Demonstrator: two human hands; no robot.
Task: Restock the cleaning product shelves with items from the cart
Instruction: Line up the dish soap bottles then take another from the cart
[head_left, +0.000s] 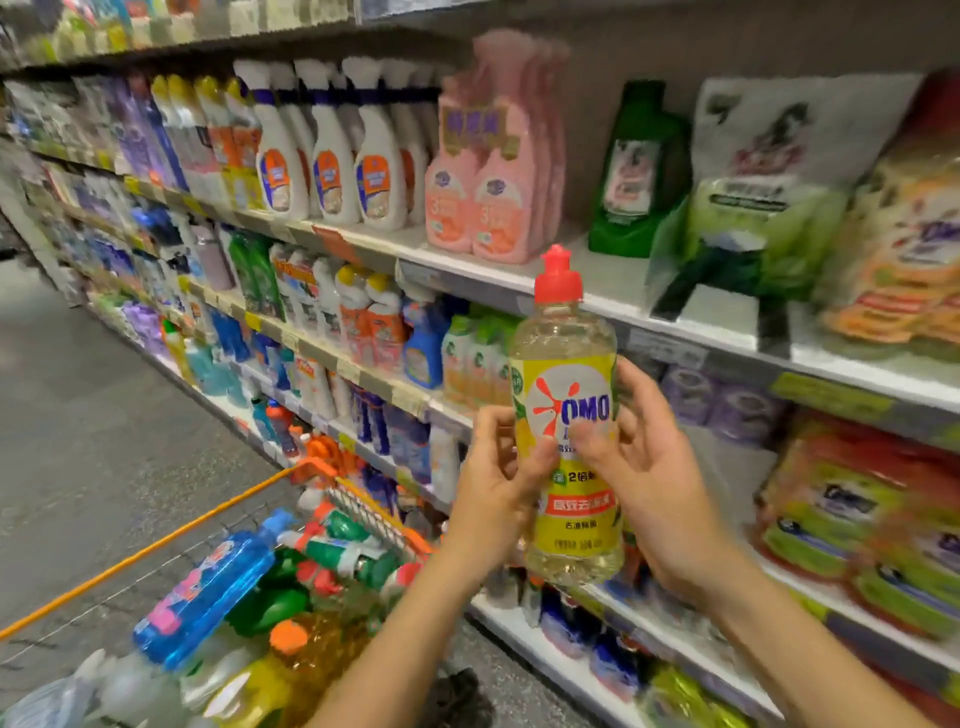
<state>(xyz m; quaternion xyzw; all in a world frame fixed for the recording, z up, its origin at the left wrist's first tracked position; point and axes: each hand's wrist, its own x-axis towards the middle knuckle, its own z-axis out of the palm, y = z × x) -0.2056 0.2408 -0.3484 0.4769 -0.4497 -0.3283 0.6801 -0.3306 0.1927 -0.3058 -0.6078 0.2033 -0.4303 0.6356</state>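
Though crowded, white shelves, grey floor.

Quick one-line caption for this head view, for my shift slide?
Left hand and right hand hold an upright OMO bottle before the shelves, cart at lower left.

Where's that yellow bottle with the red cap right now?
Right of centre in the head view, the yellow bottle is held upright between the left hand and right hand, before the shelves.
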